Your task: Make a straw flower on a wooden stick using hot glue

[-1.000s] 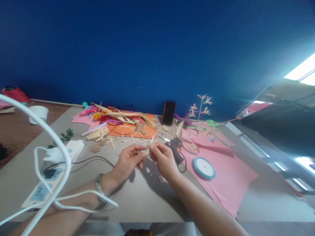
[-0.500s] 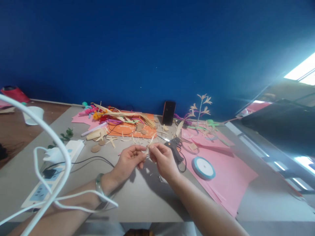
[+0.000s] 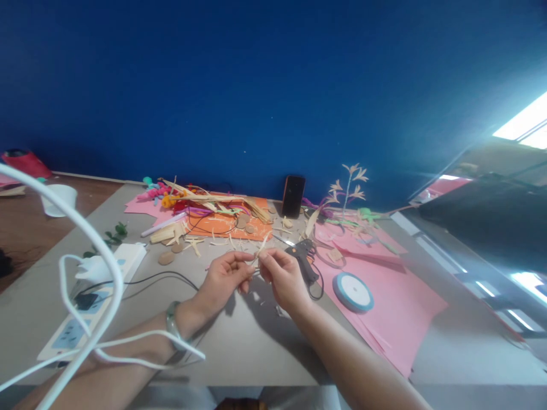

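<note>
My left hand (image 3: 229, 275) and my right hand (image 3: 281, 276) meet above the middle of the grey table, fingertips pinched close together. Between them is a small pale piece of dried husk (image 3: 261, 246), its thin pointed strips sticking up past the fingers. Both hands are closed on it; its lower part is hidden by the fingers. Just right of my right hand lies a black glue gun (image 3: 304, 259) with orange parts. Small pale husk scraps (image 3: 220, 241) are scattered beyond the hands.
A power strip (image 3: 100, 296) with plugs and a looping white cable (image 3: 114, 285) occupies the left. Behind are an orange sheet (image 3: 252, 232), dried husks (image 3: 222, 199) and an upright phone (image 3: 293, 196). Pink paper (image 3: 397, 302), a tape roll (image 3: 353, 291) and a husk-flower stem (image 3: 347, 191) are at right.
</note>
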`<state>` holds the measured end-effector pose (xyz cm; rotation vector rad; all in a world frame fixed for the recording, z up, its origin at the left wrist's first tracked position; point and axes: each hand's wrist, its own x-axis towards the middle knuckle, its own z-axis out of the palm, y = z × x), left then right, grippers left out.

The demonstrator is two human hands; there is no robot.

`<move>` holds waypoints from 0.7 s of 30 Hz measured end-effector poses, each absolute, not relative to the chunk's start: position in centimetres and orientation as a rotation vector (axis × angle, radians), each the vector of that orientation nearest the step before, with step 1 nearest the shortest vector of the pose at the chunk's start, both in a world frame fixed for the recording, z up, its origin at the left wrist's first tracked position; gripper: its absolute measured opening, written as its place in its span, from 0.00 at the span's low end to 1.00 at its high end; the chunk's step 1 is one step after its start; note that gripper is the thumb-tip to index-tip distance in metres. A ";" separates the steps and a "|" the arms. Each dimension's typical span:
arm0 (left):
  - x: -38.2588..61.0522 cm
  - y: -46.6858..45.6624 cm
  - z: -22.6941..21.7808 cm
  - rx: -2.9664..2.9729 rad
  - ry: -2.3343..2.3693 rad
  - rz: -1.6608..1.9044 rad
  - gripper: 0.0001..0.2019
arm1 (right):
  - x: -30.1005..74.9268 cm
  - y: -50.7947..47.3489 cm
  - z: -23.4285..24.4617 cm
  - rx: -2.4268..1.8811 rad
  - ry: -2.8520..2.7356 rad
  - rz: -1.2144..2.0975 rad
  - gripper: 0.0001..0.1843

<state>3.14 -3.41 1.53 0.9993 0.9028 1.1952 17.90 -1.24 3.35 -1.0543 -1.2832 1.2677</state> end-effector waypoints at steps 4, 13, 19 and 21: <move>3.2 -3.4 1.3 0.983 0.920 1.186 0.18 | 17.9 -1.2 3.3 -1.044 -1.278 1.279 0.16; 3.3 -3.4 1.6 0.944 0.930 1.186 0.15 | 17.9 -1.2 3.3 -1.034 -1.285 1.294 0.16; 3.3 -3.5 2.0 0.913 0.924 1.187 0.14 | 17.9 -1.2 3.2 -1.027 -1.270 1.314 0.16; 3.3 -3.5 2.0 0.895 0.923 1.182 0.14 | 17.9 -1.2 3.2 -1.033 -1.278 1.322 0.16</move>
